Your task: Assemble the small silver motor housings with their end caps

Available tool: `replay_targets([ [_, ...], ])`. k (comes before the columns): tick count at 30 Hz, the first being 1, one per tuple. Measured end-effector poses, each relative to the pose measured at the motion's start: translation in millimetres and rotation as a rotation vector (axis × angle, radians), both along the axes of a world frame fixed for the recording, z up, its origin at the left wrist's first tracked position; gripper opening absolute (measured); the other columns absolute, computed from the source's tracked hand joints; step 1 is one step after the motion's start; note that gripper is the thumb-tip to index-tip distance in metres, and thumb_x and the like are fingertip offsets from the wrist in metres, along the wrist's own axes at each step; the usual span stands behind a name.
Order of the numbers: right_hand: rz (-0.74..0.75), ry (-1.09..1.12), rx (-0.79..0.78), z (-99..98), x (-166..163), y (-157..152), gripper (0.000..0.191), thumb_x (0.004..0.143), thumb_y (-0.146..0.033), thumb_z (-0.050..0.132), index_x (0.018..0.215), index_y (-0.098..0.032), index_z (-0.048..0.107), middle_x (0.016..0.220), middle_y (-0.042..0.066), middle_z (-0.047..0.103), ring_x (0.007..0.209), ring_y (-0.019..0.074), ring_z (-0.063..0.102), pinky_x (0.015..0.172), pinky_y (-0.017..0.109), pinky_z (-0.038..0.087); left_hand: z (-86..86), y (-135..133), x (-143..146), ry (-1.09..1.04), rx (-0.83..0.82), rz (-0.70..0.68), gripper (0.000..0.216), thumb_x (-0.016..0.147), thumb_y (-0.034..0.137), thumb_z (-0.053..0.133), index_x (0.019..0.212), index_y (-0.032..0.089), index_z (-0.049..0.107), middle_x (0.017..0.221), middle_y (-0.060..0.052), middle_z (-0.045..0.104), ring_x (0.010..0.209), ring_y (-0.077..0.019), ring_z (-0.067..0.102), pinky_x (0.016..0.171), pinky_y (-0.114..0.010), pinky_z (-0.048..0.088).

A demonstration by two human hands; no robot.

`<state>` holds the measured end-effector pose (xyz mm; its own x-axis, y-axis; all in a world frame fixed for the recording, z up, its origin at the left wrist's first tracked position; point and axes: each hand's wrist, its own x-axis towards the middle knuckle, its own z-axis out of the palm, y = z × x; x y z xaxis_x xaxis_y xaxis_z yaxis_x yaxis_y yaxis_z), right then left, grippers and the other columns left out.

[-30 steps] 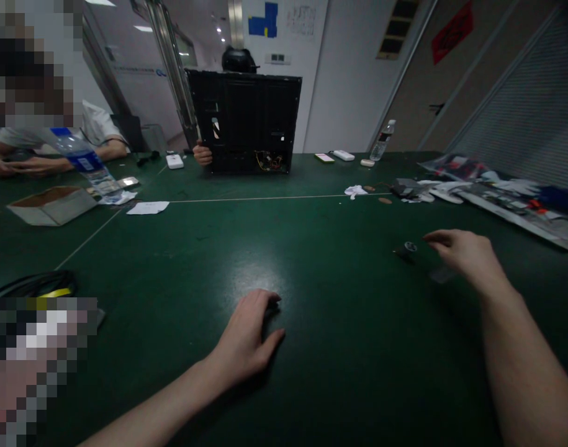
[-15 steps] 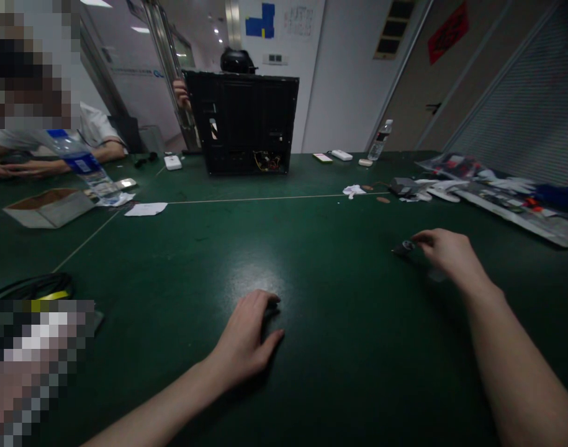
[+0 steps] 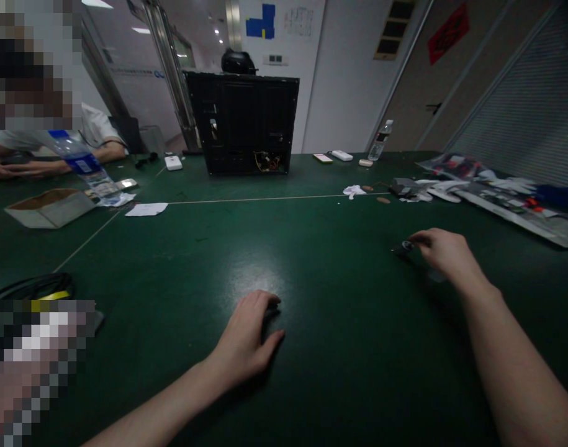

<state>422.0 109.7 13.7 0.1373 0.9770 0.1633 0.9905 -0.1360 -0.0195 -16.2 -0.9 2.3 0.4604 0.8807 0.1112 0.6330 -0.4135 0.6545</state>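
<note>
My left hand (image 3: 251, 335) rests on the green tabletop (image 3: 330, 347) near the middle, thumb and fingers apart, with nothing between them. Farther right, the fingertips of my right hand (image 3: 444, 254) are closed at a small dark cylindrical piece (image 3: 403, 248) with a round end and a thin tip pointing left. The fingers partly cover this piece, and its exact kind is too small to tell. A faint clear scrap (image 3: 436, 275) lies under my right hand.
Ahead stands a black panel-like housing (image 3: 246, 124) with exposed wires. A paper box (image 3: 51, 209), a tilted bottle (image 3: 85, 164) and coiled black cable (image 3: 36, 285) are on the left. A cluttered tray (image 3: 521, 211) lies right. A person sits far left.
My right hand has shifted very slightly left at the dark piece. Another person's hand has gone from the housing's left edge. My left hand stays put.
</note>
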Motion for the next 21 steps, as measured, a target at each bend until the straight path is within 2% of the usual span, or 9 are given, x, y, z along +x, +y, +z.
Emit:
replay_targets([
  [6, 0.038, -0.021, 0.002, -4.6, 1.0, 2.9, 0.029, 0.084, -0.014, 0.046, 0.103, -0.013, 0.068, 0.109, 0.011, 0.064, 0.094, 0.0232, 0.061, 0.083, 0.03, 0.045, 0.4, -0.3, -0.2, 0.012, 0.007, -0.001, 0.036, 0.08, 0.019, 0.064, 0.113, 0.019, 0.051, 0.113, -0.009, 0.059, 0.105, -0.0272, 0.056, 0.091, -0.047, 0.048],
  [12, 0.028, -0.021, -0.013, -7.8, 2.3, 4.2, 0.03, 0.084, -0.016, 0.046, 0.106, -0.014, 0.066, 0.108, 0.011, 0.064, 0.091, 0.0238, 0.061, 0.078, 0.032, 0.045, 3.4, -0.6, -0.8, 0.009, -0.024, -0.011, 0.035, 0.08, 0.021, 0.064, 0.113, 0.021, 0.051, 0.114, -0.009, 0.058, 0.106, -0.028, 0.055, 0.091, -0.047, 0.048],
  [17, -0.017, -0.024, -0.029, -5.2, 0.2, 3.5, 0.031, 0.085, -0.019, 0.045, 0.108, -0.015, 0.064, 0.109, 0.012, 0.063, 0.094, 0.0256, 0.061, 0.079, 0.034, 0.046, 6.9, -2.0, 0.0, 0.002, -0.026, -0.004, 0.035, 0.08, 0.018, 0.064, 0.112, 0.02, 0.052, 0.113, -0.009, 0.059, 0.105, -0.0273, 0.055, 0.091, -0.046, 0.048],
  [21, -0.113, -0.027, -0.058, -4.9, 9.9, 1.7, 0.035, 0.083, -0.033, 0.05, 0.113, -0.018, 0.06, 0.109, 0.015, 0.063, 0.095, 0.0312, 0.061, 0.073, 0.038, 0.049, 8.9, -3.2, -0.8, -0.005, -0.033, -0.002, 0.036, 0.08, 0.018, 0.064, 0.113, 0.021, 0.052, 0.113, -0.008, 0.059, 0.106, -0.027, 0.055, 0.091, -0.046, 0.048],
])
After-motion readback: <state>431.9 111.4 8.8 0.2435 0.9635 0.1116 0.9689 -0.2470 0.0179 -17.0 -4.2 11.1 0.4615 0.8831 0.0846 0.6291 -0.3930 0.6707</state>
